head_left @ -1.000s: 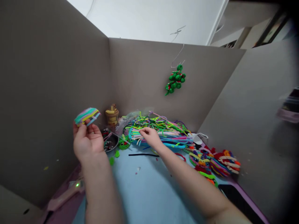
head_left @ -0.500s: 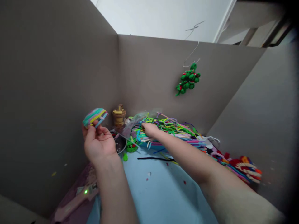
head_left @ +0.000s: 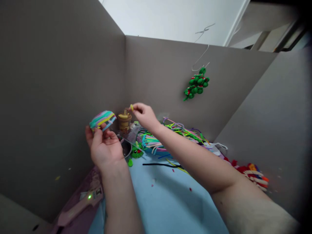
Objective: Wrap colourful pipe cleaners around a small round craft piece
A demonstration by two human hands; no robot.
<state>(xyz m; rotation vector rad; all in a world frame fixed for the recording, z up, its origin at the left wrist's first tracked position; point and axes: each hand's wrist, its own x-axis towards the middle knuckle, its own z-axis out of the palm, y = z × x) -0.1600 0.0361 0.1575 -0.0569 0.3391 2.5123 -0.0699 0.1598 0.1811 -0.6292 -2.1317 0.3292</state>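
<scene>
My left hand (head_left: 107, 148) is closed on a dome-shaped piece of pastel pipe cleaners (head_left: 103, 118), striped in teal, lilac, yellow and pale blue. Thumb and fingers pinch its lower edge. Up and to the right, my right hand (head_left: 146, 115) pinches a small yellow piece (head_left: 131, 107) at its fingertips, slightly blurred; its exact kind is hard to make out. That hand is apart from the striped piece, in front of a brown pot (head_left: 124, 122). Below the right forearm spreads a heap of coloured pipe cleaners (head_left: 153, 143).
A pink hot glue gun (head_left: 78, 209) with a green light lies at lower left. A metal bowl (head_left: 131, 150) and a green fuzzy face (head_left: 136, 151) sit mid-table. A black pipe cleaner (head_left: 158, 164) lies on the blue cloth (head_left: 168, 201). Green knotted ornament (head_left: 197, 85) hangs on the grey partition.
My right hand has lifted from the pipe-cleaner heap and moved up and left, now with the small yellow piece in its fingertips. My left hand still holds the striped piece, shifted slightly right.
</scene>
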